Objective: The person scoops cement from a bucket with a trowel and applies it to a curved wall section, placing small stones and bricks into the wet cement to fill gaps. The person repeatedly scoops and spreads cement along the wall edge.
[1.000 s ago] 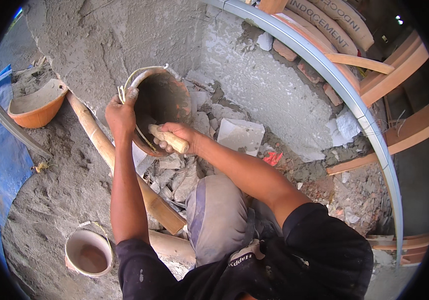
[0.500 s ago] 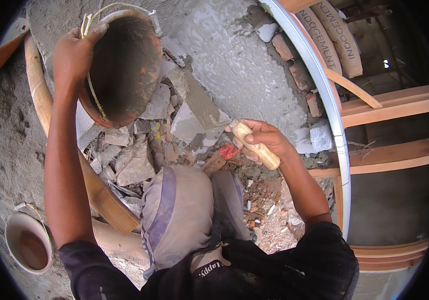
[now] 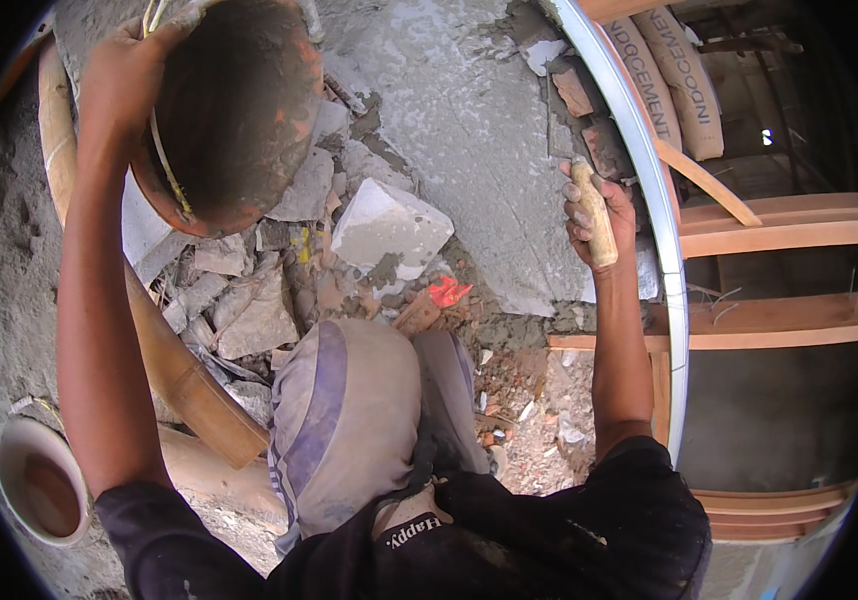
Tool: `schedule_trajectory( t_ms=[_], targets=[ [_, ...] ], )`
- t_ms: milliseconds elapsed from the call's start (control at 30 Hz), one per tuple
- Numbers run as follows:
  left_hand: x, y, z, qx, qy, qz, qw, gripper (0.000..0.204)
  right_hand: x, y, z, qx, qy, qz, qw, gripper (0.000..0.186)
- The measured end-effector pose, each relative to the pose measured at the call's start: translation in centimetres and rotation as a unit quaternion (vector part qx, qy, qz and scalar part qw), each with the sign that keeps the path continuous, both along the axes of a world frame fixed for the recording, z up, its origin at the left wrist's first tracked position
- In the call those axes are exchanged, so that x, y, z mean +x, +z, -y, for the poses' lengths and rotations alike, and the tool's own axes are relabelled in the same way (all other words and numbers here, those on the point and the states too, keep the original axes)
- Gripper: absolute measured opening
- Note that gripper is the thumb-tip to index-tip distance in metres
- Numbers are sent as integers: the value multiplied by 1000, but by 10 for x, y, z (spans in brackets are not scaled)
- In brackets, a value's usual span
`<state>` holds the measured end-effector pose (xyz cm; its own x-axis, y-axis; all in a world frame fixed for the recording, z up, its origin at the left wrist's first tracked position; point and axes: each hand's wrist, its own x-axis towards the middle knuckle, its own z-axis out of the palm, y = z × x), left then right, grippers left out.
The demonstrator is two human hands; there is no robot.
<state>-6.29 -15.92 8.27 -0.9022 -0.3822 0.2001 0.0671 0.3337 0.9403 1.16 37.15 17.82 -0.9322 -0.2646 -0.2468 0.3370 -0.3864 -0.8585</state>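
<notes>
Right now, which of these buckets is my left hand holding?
The large, grey-smeared bucket at upper left: your left hand grips its rim. The smaller, pale bucket sits apart at lower left, with no hand on it.

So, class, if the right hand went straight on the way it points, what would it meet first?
Probably the reddish brick piece just beyond the top of the wooden handle that the right hand grips; depth is unclear, so the hand might pass above it.
</notes>
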Motion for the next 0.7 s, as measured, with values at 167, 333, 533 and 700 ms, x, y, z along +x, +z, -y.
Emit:
schedule_trajectory(
  t_ms=[167,333,533,700],
  targets=[
    [9,6,1,14,32,31,999,38,50,-44,78,241,37,-51,969,44],
    [16,14,1,18,-5,-19,1000,33,38,-60,184,526,212,-93,819,54],
    [25,29,8,110,-56,-3,992,28,-40,-88,296,631,223,-271,692,49],
    [20,10,18,171,-100,-46,979,23,-38,-125,359,649,213,-345,644,41]
  ],
)
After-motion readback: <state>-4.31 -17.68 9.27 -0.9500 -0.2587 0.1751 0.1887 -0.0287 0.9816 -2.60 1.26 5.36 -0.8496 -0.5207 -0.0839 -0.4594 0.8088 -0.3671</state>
